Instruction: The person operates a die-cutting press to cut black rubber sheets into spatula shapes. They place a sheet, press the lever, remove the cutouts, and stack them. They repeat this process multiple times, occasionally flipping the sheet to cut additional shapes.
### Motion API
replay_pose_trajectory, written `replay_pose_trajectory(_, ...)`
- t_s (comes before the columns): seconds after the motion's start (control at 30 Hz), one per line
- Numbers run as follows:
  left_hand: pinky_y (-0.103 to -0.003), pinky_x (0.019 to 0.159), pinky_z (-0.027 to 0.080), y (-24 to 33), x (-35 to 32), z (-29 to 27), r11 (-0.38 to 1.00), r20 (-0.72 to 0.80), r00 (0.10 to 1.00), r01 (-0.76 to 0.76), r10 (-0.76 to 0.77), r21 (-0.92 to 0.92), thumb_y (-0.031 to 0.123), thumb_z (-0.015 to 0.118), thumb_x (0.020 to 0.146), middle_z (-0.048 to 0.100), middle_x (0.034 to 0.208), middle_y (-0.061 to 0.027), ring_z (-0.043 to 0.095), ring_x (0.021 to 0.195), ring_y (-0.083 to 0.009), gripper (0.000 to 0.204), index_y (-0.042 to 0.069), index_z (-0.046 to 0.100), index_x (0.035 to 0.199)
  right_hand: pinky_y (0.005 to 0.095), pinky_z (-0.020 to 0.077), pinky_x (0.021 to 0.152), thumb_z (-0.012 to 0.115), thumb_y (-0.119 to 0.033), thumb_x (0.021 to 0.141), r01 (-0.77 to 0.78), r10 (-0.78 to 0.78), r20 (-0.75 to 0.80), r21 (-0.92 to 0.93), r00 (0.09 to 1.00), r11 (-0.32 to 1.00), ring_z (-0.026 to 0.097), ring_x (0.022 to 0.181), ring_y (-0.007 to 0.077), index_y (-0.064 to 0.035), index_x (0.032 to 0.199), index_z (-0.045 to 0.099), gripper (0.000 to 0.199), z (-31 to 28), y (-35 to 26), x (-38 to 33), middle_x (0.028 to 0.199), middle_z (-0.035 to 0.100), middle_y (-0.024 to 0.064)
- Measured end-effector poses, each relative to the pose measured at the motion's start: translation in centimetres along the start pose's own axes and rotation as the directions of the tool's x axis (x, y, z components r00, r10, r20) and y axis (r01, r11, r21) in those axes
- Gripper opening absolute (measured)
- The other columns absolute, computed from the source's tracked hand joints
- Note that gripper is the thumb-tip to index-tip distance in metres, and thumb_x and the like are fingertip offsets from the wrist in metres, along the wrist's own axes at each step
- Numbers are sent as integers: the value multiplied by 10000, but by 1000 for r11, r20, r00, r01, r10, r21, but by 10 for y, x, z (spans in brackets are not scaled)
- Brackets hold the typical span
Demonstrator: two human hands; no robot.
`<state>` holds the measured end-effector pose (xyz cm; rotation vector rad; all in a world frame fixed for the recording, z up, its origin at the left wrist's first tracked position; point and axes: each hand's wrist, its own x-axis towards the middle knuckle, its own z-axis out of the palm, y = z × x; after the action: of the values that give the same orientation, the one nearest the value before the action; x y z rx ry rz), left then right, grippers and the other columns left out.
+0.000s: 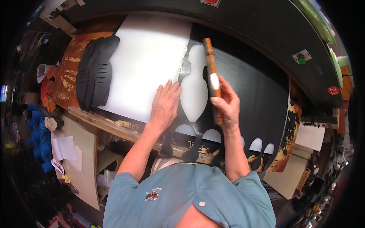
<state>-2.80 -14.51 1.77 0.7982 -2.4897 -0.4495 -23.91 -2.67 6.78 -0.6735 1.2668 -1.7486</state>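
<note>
My left hand (165,105) lies flat with its fingers stretched out, at the edge of a white sheet (146,57). My right hand (227,102) grips a long, narrow, rust-brown cutting die (210,62), seen edge-on and tilted up over a black sheet (247,83). Between my hands is a pale cut-out shape (194,95), wide at the near end and narrower with lobes at the far end. Along the near edge of the black sheet, several rounded gaps (211,136) show pale, with black strips hanging between them.
A stack of black cut pieces (95,72) rests on the worn brown board (68,76) at left. A dark machine beam with a green button (302,60) spans the far side. A wooden rail (110,125) edges the bench; blue objects (38,133) stand at far left.
</note>
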Motion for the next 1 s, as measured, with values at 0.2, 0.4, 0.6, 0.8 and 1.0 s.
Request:
replay_pose_trajectory(0.2, -520, 1303, 317, 87, -1, -6, 790, 149, 988, 131, -50, -599, 464, 806, 957, 444, 1645, -319, 383, 1574, -454, 877, -79, 480, 1564, 369, 444, 1181, 773, -203, 849, 4, 5, -71, 124, 997, 992, 605, 1368, 269, 121, 1590, 441, 874, -9, -4, -35, 1482, 609, 194)
replay_pose_trajectory(0.4, -449, 1284, 362, 117, -13, 30, 528, 147, 989, 111, 26, -842, 286, 683, 1079, 313, 1748, -257, 358, 1603, -399, 713, 8, 385, 1664, 322, 492, 1062, 735, -283, 881, 42, -30, -68, 183, 997, 982, 642, 1187, 205, 82, 1581, 465, 835, -17, 6, -46, 1314, 648, 115)
replay_pose_trajectory(0.6, -351, 720, 516, 112, -17, 31, 463, 185, 854, 431, -486, -774, 163, 577, 1135, 623, 842, -71, 578, 828, -116, 244, -33, 639, 1003, 373, 541, 1068, 714, -276, 920, -58, 75, -48, 298, 996, 953, 676, 1177, 231, 52, 1553, 466, 755, -28, 7, -47, 1301, 669, 142)
replay_pose_trajectory(0.8, -401, 672, 467, 28, -57, -6, 660, -268, 675, 426, -687, -619, 245, 576, 1143, 457, 766, -164, 412, 729, -179, 334, -3, 581, 919, 424, 472, 1195, 674, -255, 950, 47, -76, 81, 307, 994, 950, 648, 1324, 317, 65, 1633, 383, 808, -54, -7, -52, 1442, 634, 236)
replay_pose_trajectory(1.0, -293, 945, 540, 0, -88, -43, 140, 216, 634, 462, -742, -876, 103, 609, 1098, 735, 1214, -69, 666, 1035, -125, 518, -95, 504, 1565, 379, 427, 1202, 848, -113, 787, 52, -121, -167, -370, 979, 928, 571, 1405, 252, 80, 1581, 491, 891, -83, -8, -90, 1540, 564, 157)
